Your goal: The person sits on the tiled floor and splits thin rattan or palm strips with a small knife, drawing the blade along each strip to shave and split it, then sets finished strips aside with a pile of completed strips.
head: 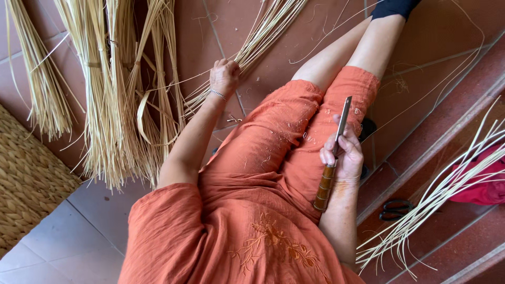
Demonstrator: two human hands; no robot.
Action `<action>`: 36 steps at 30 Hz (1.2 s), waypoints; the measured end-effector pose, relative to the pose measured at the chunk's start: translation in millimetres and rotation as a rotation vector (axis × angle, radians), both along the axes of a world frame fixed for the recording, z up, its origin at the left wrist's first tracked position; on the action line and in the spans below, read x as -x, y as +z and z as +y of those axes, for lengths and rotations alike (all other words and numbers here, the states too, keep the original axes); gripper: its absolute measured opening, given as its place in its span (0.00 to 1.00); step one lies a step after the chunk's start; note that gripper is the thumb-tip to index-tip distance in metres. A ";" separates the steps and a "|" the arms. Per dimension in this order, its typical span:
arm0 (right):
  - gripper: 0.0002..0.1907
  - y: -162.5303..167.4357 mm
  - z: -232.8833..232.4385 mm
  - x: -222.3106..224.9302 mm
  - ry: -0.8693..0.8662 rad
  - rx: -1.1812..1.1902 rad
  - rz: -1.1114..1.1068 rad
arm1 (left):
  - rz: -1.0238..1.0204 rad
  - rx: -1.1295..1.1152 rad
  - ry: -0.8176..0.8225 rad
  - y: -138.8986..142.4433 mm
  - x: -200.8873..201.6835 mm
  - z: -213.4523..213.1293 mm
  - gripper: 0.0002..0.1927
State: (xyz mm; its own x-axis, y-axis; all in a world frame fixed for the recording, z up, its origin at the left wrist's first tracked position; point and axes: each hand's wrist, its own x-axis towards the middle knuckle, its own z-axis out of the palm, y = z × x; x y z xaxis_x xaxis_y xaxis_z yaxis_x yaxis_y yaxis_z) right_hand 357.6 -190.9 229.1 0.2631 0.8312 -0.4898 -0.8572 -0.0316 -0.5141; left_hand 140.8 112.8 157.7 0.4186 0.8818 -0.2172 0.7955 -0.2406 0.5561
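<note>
- Head view: the left hand [224,77], at about 11 o'clock from the lap, has its fingers clenched on a bundle of pale rattan strands [263,32] that fans out toward 1 o'clock over the tiled floor [94,231].
- The right hand [344,155], at 3 o'clock above the orange dress [263,173], has its fingers wrapped around a knife [332,158], blade pointing to 12 o'clock, banded handle toward 6.
- Tied rattan bundles [110,89] lie at 10 o'clock; black scissors [395,208] lie on a step at 4 o'clock, beside loose strips [436,200].

Things around on the tiled floor [63,236]

A woven mat [26,179] lies at left; black scissors [395,208] and a red cloth [481,184] at right.
</note>
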 end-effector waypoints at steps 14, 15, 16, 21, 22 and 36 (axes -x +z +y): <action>0.30 27.7 32.4 31.3 0.029 0.047 -0.067 | -0.717 0.971 0.120 24.7 60.0 -37.0 0.08; 0.31 33.8 36.8 37.6 0.052 0.014 -0.051 | -0.734 0.988 0.107 29.3 63.5 -43.9 0.08; 0.31 41.5 40.4 44.6 0.073 -0.018 -0.034 | -0.771 0.975 0.053 34.2 66.1 -50.6 0.08; 0.36 90.1 46.0 85.9 0.196 -0.048 -0.078 | -0.914 1.024 -0.110 64.9 77.1 -94.9 0.09; 0.35 98.3 45.0 92.4 0.229 -0.012 -0.117 | -0.920 1.046 -0.135 71.6 78.7 -103.4 0.09; 0.26 130.3 -20.9 79.6 0.040 -0.096 -0.194 | -0.654 0.939 -0.440 150.2 125.8 -135.8 0.13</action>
State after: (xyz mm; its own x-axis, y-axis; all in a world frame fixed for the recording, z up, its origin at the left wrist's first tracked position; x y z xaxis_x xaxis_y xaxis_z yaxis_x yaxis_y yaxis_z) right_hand 277.9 -211.8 359.4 0.3103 0.8833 -0.3513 -0.7408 -0.0069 -0.6717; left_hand 15.0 -22.9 307.9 0.9101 0.2518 -0.3292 0.2532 0.2910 0.9226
